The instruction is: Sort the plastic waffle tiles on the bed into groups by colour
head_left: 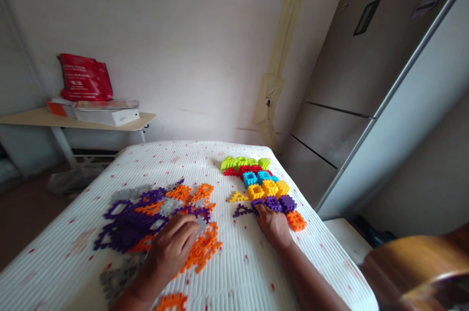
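Note:
My left hand (171, 243) is over a mixed pile of flat, interlocking plastic pieces, its fingers curled together. Purple pieces (126, 225), orange pieces (207, 247) and a grey piece (201, 225) lie around it; what its fingertips hold, if anything, is hidden. On the right, my right hand (274, 227) has its fingers closed on a purple cube block (257, 203) at the left end of a purple row. Another purple cube (273, 203) stands beside it. A flat purple triangle (242, 211) lies just left of that hand.
Behind the purple row stand yellow cubes (270, 188), blue cubes (250, 179), red pieces (251, 170) and lime-green blocks (240, 163). An orange cube (296, 221) sits at right. A fridge (340, 71) borders the cloth-covered table (176, 154); a wooden chair (414, 262) is at right.

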A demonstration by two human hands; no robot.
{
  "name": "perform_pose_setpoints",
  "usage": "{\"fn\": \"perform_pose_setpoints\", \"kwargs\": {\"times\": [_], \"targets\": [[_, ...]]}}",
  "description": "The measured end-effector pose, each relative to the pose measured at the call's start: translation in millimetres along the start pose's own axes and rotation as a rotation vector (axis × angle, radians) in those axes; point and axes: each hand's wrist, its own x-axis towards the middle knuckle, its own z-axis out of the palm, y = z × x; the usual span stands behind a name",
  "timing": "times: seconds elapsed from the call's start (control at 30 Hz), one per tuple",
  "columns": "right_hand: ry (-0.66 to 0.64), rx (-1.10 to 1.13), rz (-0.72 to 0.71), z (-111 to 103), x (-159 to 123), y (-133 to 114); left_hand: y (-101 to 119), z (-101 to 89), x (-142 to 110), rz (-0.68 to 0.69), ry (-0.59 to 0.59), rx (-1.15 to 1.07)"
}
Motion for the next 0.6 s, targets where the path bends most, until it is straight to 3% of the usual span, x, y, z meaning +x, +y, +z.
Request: {"fn": "perform_pose_setpoints", "kwargs": {"times": [0.6], "targets": [[0.06,0.085,0.021,4.6,0.3,5.4,-3.9,-4.1,5.3,-0.015,0.038,0.002]]}}
